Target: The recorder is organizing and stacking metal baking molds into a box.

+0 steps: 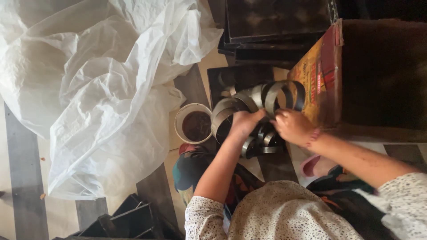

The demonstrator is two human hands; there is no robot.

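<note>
The metal rings [249, 113] lay in a curved row at the centre of the frame, slightly right of the middle. They stood on edge, each leaning against the next, and ran from the lower centre up toward the upper right. The row rested over a dark tray [242, 75] that lay flat on the floor [26, 178].

Your left hand [243, 122] was clenched over the rings in the middle of the row, fingers curled down across their upper edges. Your right hand [291, 126] gripped the rings just beside it, on the right side of the row, fingers bent around the metal bands. The two hands sat close together, nearly touching.

Just left of the rings stood a round white cup [193, 123] holding a dark brown substance. It stood near the row; contact could not be confirmed.

To the right of the rings, a cardboard box [318, 75] with a yellow and red printed side stood against the end of the row. At the top centre of the frame, a stack of dark flat trays [275, 26] lay above the rings.

A large crumpled sheet of white plastic [98, 80] filled the upper left of the frame. A dark crate [129, 222] showed at the lower left edge.
</note>
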